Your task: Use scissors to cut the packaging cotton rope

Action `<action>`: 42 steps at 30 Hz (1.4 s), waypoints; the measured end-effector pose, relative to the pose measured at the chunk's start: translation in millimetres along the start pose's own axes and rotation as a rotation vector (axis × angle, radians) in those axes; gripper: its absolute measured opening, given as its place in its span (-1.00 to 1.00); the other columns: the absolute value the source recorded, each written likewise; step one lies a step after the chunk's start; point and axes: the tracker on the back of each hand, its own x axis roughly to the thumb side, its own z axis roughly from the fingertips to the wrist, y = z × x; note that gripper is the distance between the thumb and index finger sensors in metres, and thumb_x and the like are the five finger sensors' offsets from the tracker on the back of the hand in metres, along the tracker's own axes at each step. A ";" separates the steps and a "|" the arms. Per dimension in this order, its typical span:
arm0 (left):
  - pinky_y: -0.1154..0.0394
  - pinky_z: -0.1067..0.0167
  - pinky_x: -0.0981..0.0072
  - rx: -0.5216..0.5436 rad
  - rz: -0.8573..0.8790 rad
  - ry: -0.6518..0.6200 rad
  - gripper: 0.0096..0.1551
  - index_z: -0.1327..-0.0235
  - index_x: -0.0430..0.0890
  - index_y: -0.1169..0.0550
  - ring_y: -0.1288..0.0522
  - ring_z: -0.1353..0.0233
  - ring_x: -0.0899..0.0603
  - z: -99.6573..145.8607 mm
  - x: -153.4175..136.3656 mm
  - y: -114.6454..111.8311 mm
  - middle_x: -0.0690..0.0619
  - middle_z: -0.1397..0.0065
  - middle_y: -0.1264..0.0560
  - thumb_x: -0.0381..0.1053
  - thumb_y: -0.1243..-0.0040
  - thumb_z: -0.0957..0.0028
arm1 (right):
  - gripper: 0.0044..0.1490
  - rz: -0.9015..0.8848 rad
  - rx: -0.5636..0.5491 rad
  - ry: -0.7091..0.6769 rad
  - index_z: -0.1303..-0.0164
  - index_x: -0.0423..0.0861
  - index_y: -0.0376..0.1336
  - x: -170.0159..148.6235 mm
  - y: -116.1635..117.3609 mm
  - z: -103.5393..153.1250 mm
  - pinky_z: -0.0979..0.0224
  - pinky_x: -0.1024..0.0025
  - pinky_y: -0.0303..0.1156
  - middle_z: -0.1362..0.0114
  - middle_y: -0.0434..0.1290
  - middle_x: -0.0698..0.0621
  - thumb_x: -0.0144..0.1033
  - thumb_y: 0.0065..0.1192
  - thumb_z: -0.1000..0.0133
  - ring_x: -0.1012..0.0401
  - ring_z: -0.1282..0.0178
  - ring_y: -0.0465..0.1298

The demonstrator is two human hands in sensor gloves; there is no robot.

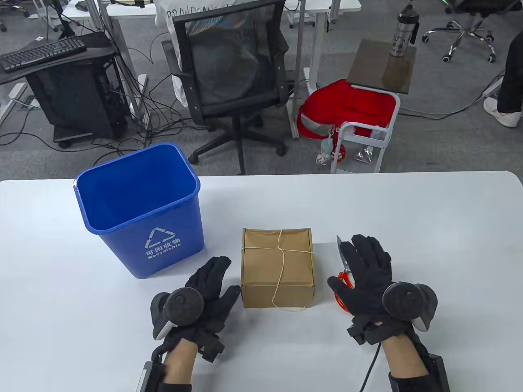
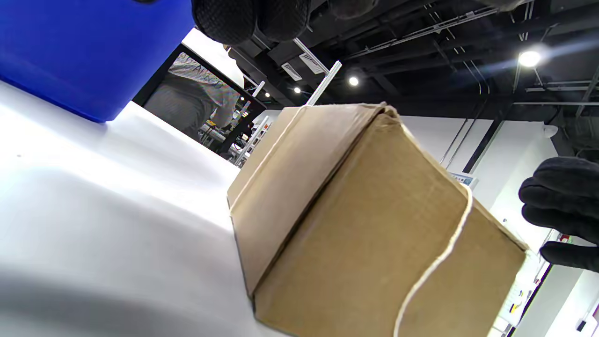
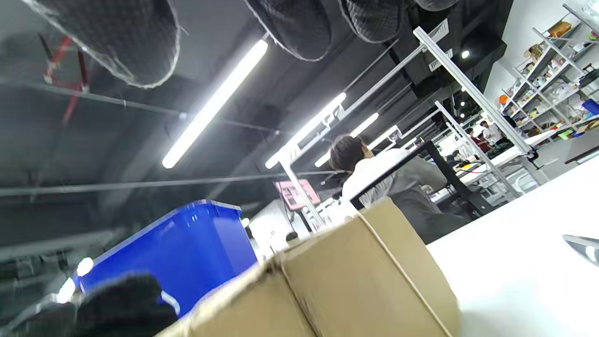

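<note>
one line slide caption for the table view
Gloved right hand rests on orange-handled scissors beside a rope-tied brown cardboard box; left hand waits.

White surface (image 1: 429, 212) carrying three things.
A blue recycling bin (image 1: 143, 212) stands at left, a rope-tied cardboard box (image 1: 278, 269) in the middle, scissors (image 1: 343, 265) just right of it.

Cardboard box (image 3: 365, 281) low in frame, cotton rope (image 3: 398, 267) across it — blue bin (image 3: 187, 252) behind, left.

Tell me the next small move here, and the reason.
Probably close the right hand around the scissors and lift them. It rests over them on the table, while the cotton rope is still uncut around the box.
</note>
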 end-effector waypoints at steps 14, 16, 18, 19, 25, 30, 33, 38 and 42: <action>-0.06 -0.38 -0.57 0.001 -0.032 -0.004 -0.10 -0.71 0.01 0.01 -0.11 -0.61 -0.53 -2.6 -1.8 -2.8 -0.31 -0.68 -0.02 0.33 0.04 -0.22 | 0.05 0.002 0.020 0.022 -0.61 -0.21 0.15 -12.9 0.8 22.3 -0.42 -0.69 -0.18 -0.73 0.05 -0.42 0.22 0.27 -0.06 -0.42 -0.64 -0.06; -0.06 -0.37 -0.57 -0.003 -0.035 -0.003 -0.10 -0.71 0.02 0.01 -0.10 -0.62 -0.53 -2.2 -2.2 -4.6 -0.31 -0.68 0.00 0.33 0.03 -0.22 | 0.04 -0.042 0.017 0.021 -0.59 -0.22 0.15 -16.2 3.9 22.9 -0.42 -0.68 -0.16 -0.72 0.06 -0.42 0.21 0.28 -0.06 -0.41 -0.64 -0.05; -0.06 -0.37 -0.57 -0.002 -0.029 -0.008 -0.10 -0.71 0.03 0.02 -0.08 -0.62 -0.53 -1.4 -1.0 -6.3 -0.31 -0.69 0.01 0.33 0.03 -0.22 | 0.04 -0.036 0.019 0.021 -0.59 -0.22 0.15 -17.6 9.3 24.2 -0.42 -0.68 -0.15 -0.72 0.07 -0.42 0.20 0.28 -0.05 -0.40 -0.63 -0.04; -0.06 -0.37 -0.57 -0.001 -0.029 -0.009 -0.10 -0.71 0.03 0.02 -0.07 -0.63 -0.53 -1.4 -0.5 -6.4 -0.31 -0.69 0.02 0.33 0.03 -0.22 | 0.04 -0.028 0.029 0.020 -0.59 -0.22 0.15 -18.2 12.1 24.6 -0.42 -0.68 -0.14 -0.72 0.06 -0.42 0.20 0.28 -0.05 -0.40 -0.63 -0.03; -0.07 -0.37 -0.57 0.022 0.012 -0.012 -0.10 -0.71 0.03 0.01 -0.07 -0.63 -0.53 -0.9 -1.4 -3.8 -0.31 -0.69 0.02 0.32 0.03 -0.22 | 0.03 -0.038 0.025 0.033 -0.58 -0.23 0.15 -20.6 18.9 26.7 -0.41 -0.67 -0.10 -0.71 0.08 -0.42 0.19 0.27 -0.05 -0.40 -0.62 0.00; -0.09 -0.37 -0.56 0.060 0.082 -0.009 -0.11 -0.70 0.01 0.00 -0.12 -0.61 -0.53 0.0 -2.6 5.0 -0.32 -0.68 -0.01 0.32 0.03 -0.22 | 0.00 -0.079 -0.073 0.002 -0.49 -0.30 0.23 -14.8 19.3 27.0 -0.39 -0.64 0.02 -0.64 0.20 -0.41 0.17 0.30 -0.05 -0.39 -0.56 0.13; -0.10 -0.36 -0.56 0.081 0.127 0.003 -0.11 -0.70 0.00 -0.01 -0.13 -0.60 -0.53 1.8 -4.8 7.1 -0.33 -0.67 -0.03 0.31 0.02 -0.22 | -0.01 -0.053 -0.123 -0.037 -0.45 -0.30 0.26 -1.5 12.6 18.0 -0.38 -0.63 0.07 -0.61 0.25 -0.40 0.17 0.34 -0.03 -0.38 -0.55 0.18; -0.11 -0.35 -0.56 0.080 0.179 0.017 -0.11 -0.70 -0.02 -0.02 -0.16 -0.59 -0.53 1.6 -7.8 7.6 -0.33 -0.67 -0.05 0.30 0.03 -0.23 | 0.03 0.025 0.041 -0.125 -0.49 -0.29 0.25 37.3 9.9 -20.4 -0.39 -0.64 0.06 -0.63 0.24 -0.40 0.18 0.40 0.00 -0.39 -0.56 0.18; -0.12 -0.35 -0.56 0.079 0.214 0.038 -0.12 -0.70 -0.04 -0.03 -0.17 -0.58 -0.54 2.0 -11.4 7.7 -0.34 -0.66 -0.07 0.29 0.03 -0.23 | 0.17 0.199 0.381 -0.157 -0.65 -0.15 0.10 78.5 32.5 -65.7 -0.44 -0.67 -0.01 -0.77 0.02 -0.38 0.23 0.45 0.05 -0.42 -0.63 0.09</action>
